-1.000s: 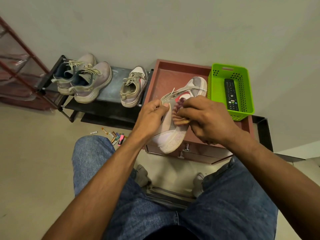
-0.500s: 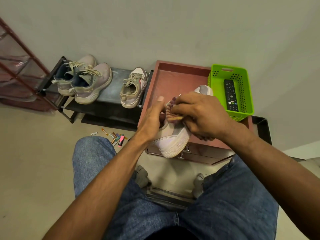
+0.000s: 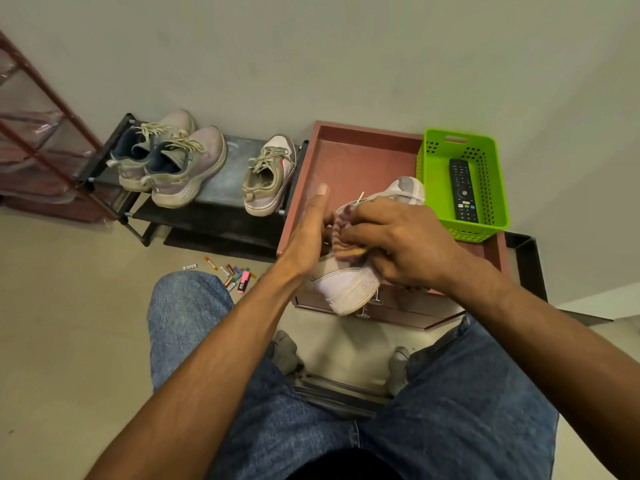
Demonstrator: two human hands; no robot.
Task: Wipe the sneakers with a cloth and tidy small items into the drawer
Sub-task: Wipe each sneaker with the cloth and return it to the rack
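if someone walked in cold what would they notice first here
The two hands at centre: the right hand presses a striped cloth onto a pale sneaker that the left hand steadies over the reddish drawer unit. Next, the bright green basket at right with a black remote in it. Then three more sneakers on the low rack at left, and small items strewn on the floor.

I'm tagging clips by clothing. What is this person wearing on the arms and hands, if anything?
Nothing: both forearms are bare, with no sleeve in view, and the left hand and right hand show no glove, watch or ring. Lower down, the legs are in blue denim jeans.
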